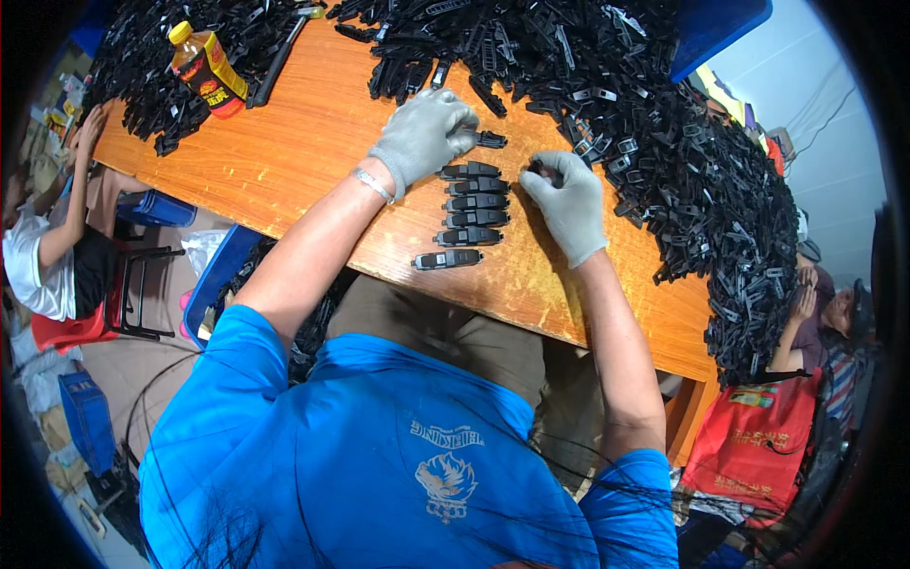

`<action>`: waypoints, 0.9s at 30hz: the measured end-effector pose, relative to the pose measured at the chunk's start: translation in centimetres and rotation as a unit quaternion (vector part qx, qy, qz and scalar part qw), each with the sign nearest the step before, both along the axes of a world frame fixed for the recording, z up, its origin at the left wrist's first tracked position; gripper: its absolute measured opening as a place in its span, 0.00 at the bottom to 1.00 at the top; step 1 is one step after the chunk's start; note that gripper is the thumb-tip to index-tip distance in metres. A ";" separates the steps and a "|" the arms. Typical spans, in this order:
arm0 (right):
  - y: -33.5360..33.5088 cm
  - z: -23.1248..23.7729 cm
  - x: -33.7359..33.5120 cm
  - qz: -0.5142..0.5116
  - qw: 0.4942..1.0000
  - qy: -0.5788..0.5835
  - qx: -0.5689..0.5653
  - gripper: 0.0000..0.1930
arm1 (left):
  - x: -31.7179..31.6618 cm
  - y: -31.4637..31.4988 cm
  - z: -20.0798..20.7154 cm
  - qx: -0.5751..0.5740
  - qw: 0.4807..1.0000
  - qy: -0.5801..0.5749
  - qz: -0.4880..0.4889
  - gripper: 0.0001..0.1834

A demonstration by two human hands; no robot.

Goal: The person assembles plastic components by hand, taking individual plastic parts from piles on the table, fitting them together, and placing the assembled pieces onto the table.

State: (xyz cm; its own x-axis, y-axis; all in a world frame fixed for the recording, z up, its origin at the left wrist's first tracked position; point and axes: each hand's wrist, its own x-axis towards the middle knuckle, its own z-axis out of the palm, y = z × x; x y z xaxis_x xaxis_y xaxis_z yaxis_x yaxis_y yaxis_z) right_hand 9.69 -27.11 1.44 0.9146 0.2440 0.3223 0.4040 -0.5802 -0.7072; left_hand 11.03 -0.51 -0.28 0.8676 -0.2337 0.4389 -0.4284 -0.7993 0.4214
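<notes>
My left hand (431,133), in a grey glove, is closed over the table, its fingertips on one end of a black plastic clip (491,139). To its right, my gloved right hand (571,201) is curled with thumb and finger pinched; a small dark piece shows between them, too covered to name. Between my hands and nearer to me, several black plastic clips (476,203) lie side by side in a column. The nearest clip (447,259) sits slightly left of the others, close to the table's front edge.
Large heaps of black plastic parts (701,190) cover the far and right sides of the wooden table (313,123). A yellow-capped bottle (210,71) stands at the far left beside a black-handled tool (278,62). People sit at both sides; a blue bin (213,284) stands below left.
</notes>
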 end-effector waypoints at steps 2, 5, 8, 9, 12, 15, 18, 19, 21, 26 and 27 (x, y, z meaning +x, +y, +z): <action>1.1 0.2 -0.3 -0.004 0.999 0.020 0.037 0.12 | -0.4 -0.1 0.0 -0.012 1.000 -0.002 0.019 0.13; 0.8 -0.5 0.0 -0.009 1.000 -0.009 0.014 0.13 | -0.7 -0.2 0.2 -0.012 0.999 0.022 0.025 0.12; -0.4 -0.8 0.2 -0.021 0.990 -0.088 -0.107 0.12 | -0.7 -0.3 0.1 -0.005 0.999 0.019 0.032 0.10; -0.5 -0.4 0.2 -0.016 0.988 -0.065 -0.141 0.11 | -0.7 -0.2 0.1 -0.005 0.999 0.021 0.033 0.10; -0.4 0.5 0.6 -0.007 0.976 -0.048 -0.214 0.10 | -0.5 -0.1 0.0 -0.007 0.999 0.024 0.033 0.10; 0.6 1.1 1.8 0.013 0.972 -0.060 -0.227 0.10 | -0.2 0.1 -0.6 -0.011 0.999 0.009 0.035 0.09; 1.9 1.3 3.1 0.028 0.981 -0.089 -0.173 0.11 | 0.0 -0.1 -0.7 -0.005 1.000 -0.001 0.024 0.09; 2.4 1.0 3.6 0.031 0.980 -0.086 -0.175 0.11 | -0.1 -0.1 -0.7 -0.006 1.000 0.005 0.027 0.09; 2.8 0.7 4.3 0.040 0.979 -0.083 -0.180 0.11 | 0.0 -0.2 -0.7 -0.006 0.999 0.013 0.031 0.09; 2.1 0.6 6.2 0.080 0.976 -0.063 -0.191 0.11 | 0.4 -0.3 -0.3 0.009 1.000 0.002 0.015 0.08; 1.9 0.5 7.1 0.114 0.978 -0.058 -0.164 0.12 | 0.6 -0.2 -0.6 -0.005 1.000 -0.018 0.012 0.09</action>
State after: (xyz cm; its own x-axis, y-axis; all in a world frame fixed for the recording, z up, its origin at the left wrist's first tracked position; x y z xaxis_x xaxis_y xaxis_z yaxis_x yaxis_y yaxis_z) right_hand 16.80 -25.20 1.95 0.7863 0.5453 0.2906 0.6158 -0.6532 -0.4406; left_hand 11.59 -0.68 -0.86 0.8563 -0.2078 0.4728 -0.4240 -0.8057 0.4136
